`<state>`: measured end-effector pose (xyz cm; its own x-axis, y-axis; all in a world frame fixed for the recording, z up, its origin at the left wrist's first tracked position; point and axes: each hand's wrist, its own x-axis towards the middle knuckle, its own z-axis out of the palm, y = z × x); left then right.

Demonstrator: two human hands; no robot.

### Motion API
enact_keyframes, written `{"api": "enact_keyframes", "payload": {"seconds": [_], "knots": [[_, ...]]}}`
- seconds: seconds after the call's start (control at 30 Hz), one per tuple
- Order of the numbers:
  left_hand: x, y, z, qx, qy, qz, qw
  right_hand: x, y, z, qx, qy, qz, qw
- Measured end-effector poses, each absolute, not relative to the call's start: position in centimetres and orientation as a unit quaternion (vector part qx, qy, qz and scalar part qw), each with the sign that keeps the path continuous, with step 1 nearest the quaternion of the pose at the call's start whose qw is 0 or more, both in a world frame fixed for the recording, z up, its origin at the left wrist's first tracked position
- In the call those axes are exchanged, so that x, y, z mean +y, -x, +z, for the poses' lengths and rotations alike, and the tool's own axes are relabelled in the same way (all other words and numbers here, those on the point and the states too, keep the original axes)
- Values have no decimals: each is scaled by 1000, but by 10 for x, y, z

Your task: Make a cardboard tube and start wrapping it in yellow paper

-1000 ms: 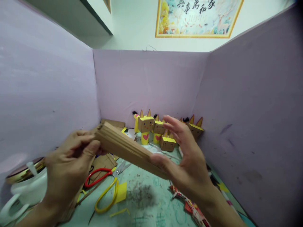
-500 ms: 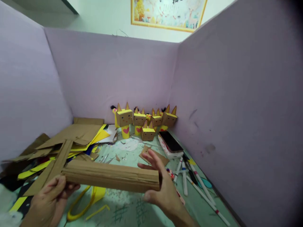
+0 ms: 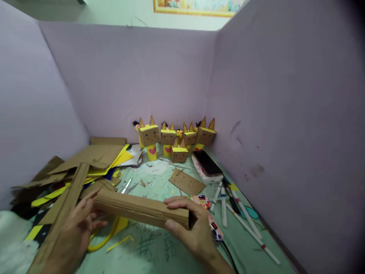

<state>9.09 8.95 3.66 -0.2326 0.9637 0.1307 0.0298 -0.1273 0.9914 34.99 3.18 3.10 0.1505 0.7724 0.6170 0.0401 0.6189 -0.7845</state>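
1. Cardboard stack (image 3: pixel 141 208): a bundle of long strips, held level just above the green table (image 3: pixel 159 251), lower centre of frame.
2. Right hand (image 3: pixel 194 232) clamps the right end, thumb on top and fingers wrapped under. Left hand (image 3: pixel 75 232) sits at the left end with fingers spread loosely against it; whether it really grips I cannot tell.
3. To do this well: pinch both ends evenly so the strips do not fan or slide, and keep the edges flush.
4. Hold it level; a tilt probably lets the inner strips slip out.
5. Watch clearance: yellow scissors (image 3: pixel 107 238) lie directly below, a loose cardboard strip (image 3: pixel 61 213) just left, markers (image 3: pixel 228 207) to the right.
6. Paper figures (image 3: pixel 173 139) stand at the back wall, well apart.
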Motion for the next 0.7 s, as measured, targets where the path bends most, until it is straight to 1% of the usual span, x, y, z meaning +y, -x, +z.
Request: {"api": "enact_keyframes", "payload": {"seconds": [0.17, 0.27, 0.33, 0.5, 0.6, 0.7], "knots": [[87, -86, 34, 517, -370, 611, 472, 29, -349, 25, -638, 333, 250, 648], [84, -79, 33, 485, -361, 636, 480, 31, -349, 15, -598, 396, 254, 649], [83, -77, 28, 471, -359, 662, 460, 33, -349, 9, -543, 454, 285, 646], [88, -80, 5, 489, -340, 702, 390, 37, -347, 5, -485, 562, 323, 587], [92, -82, -2, 513, -333, 707, 354, 37, -343, 4, -452, 575, 305, 610], [90, -83, 1, 532, -335, 713, 312, 37, -341, 1, -432, 580, 269, 636]]}}
